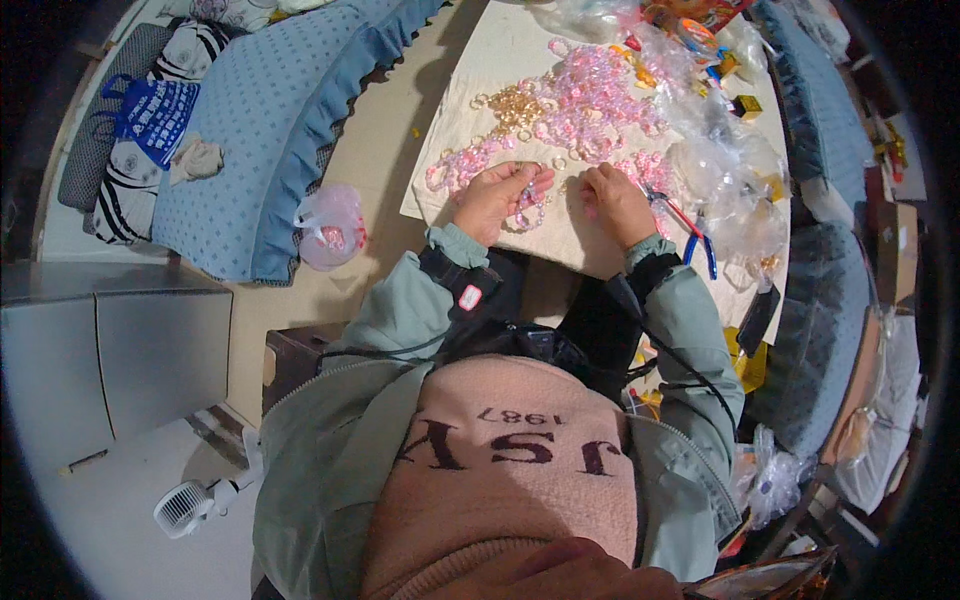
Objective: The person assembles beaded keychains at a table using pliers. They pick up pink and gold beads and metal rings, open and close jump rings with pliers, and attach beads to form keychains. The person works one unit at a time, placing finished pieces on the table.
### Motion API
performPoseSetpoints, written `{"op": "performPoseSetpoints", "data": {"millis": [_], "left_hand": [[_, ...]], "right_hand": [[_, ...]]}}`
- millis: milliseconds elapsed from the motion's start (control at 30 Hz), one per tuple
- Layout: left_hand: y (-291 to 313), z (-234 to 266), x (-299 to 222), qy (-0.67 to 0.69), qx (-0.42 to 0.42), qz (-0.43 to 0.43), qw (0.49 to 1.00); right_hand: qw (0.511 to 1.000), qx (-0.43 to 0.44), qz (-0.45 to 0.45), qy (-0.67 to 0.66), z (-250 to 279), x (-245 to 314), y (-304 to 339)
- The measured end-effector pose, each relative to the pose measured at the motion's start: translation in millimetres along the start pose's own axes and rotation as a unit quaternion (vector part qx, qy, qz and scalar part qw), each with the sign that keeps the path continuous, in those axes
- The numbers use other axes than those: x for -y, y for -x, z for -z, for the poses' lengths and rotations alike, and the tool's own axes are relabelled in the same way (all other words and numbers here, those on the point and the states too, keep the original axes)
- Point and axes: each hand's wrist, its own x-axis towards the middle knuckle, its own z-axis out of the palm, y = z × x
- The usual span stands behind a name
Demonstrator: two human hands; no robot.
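Note:
My left hand is closed in a pinch on a strand of clear and pinkish beads, which hangs in a loop by the table's near edge. To its right, my right hand rests low over the table with its fingers curled together; anything between them is too small to make out. Gold-coloured rings lie between the two hands. Beyond them spreads a heap of pink beaded strands, with a cluster of gold rings at its left. Another pink strand lies beside my left hand.
Pliers with red and blue handles lie right of my right hand. Clear plastic bags cover the table's right side. Blue padded seats flank the cream tabletop. A pinkish bag is on the floor at left.

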Motion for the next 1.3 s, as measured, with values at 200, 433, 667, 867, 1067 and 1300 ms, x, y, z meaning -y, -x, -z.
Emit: {"op": "performPoseSetpoints", "data": {"millis": [200,433,667,867,1067,1300], "left_hand": [[0,3,4,0.042,0.019,0.017,0.999],[-4,9,14,0.051,0.030,0.031,0.998],[-7,10,26,0.097,-0.006,0.026,0.995],[-5,1,20,0.108,0.033,0.010,0.994],[-3,-13,22,0.103,0.015,0.002,0.995],[2,-20,26,0.100,0.023,-0.016,0.995]], "right_hand": [[1.000,0.019,0.015,0.000,-1,-1,6],[0.999,0.028,0.030,-0.008,-1,-2,6],[0.993,0.019,-0.020,-0.115,-2,3,6],[0.814,0.014,-0.218,-0.538,20,27,1],[0.752,0.002,-0.227,-0.619,33,56,4],[0.755,-0.011,-0.211,-0.621,33,64,8]]}}
